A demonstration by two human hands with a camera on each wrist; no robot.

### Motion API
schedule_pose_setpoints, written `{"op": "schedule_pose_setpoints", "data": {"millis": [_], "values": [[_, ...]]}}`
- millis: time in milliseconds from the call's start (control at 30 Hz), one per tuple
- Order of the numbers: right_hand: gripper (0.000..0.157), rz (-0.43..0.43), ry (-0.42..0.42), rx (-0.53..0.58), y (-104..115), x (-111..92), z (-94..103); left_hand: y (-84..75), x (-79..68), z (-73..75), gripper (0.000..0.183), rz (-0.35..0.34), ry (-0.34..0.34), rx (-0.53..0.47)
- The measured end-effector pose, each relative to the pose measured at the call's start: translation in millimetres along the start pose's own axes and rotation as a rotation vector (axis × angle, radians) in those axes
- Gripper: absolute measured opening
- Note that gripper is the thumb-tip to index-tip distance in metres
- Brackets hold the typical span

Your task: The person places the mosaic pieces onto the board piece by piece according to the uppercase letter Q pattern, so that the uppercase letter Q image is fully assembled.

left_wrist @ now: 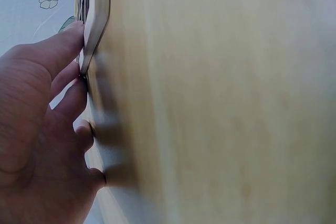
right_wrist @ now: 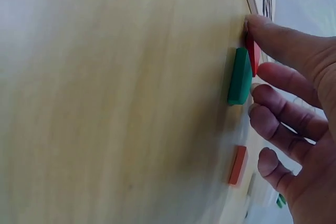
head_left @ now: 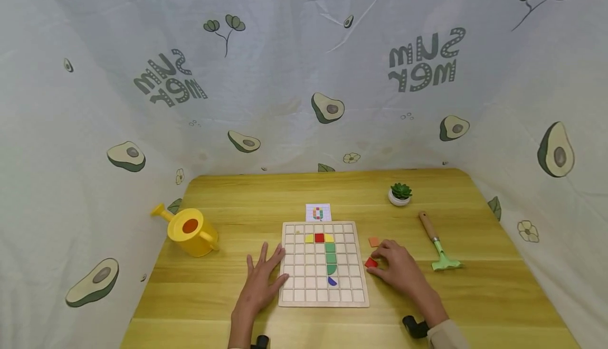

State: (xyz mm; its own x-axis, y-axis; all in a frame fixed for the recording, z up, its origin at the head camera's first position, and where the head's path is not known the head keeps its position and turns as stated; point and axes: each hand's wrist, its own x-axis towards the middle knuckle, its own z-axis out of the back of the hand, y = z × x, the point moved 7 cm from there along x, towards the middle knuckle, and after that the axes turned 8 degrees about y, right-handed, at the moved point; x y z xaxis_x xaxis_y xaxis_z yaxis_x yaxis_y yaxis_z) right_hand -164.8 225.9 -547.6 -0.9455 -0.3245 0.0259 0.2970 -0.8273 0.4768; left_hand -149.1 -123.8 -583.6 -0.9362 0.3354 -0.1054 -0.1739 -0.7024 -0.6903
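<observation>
A wooden grid board (head_left: 323, 304) lies mid-table with a short row of yellow, red and yellow tiles. Below its right end runs a column of green tiles (head_left: 330, 258), with a blue leaf-shaped tile (head_left: 332, 281) under them. My left hand (head_left: 258, 280) has its fingers spread, with thumb and fingertips touching the board's left edge. Off the right edge, my right hand (head_left: 401, 270) pinches a red tile (head_left: 371, 263) between thumb and index finger. In the right wrist view, a green block (right_wrist: 240, 77) sits beside the red tile. An orange tile (head_left: 373, 242) lies just behind that hand.
Behind the board lies a small pattern card (head_left: 311, 214). A yellow watering can (head_left: 192, 241) stands at the left. On the right are a potted succulent (head_left: 400, 193) and a green garden hand tool (head_left: 434, 241) with a wooden handle. Avocado-printed cloth surrounds the table.
</observation>
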Motion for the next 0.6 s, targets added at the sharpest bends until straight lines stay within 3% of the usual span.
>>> {"op": "schedule_pose_setpoints", "data": {"millis": [600], "values": [[0.02,-0.064,0.042,-0.055,2.1,1.3,-0.5,-3.5,-1.6,2.2,0.063,-0.014,-0.007,0.004]]}}
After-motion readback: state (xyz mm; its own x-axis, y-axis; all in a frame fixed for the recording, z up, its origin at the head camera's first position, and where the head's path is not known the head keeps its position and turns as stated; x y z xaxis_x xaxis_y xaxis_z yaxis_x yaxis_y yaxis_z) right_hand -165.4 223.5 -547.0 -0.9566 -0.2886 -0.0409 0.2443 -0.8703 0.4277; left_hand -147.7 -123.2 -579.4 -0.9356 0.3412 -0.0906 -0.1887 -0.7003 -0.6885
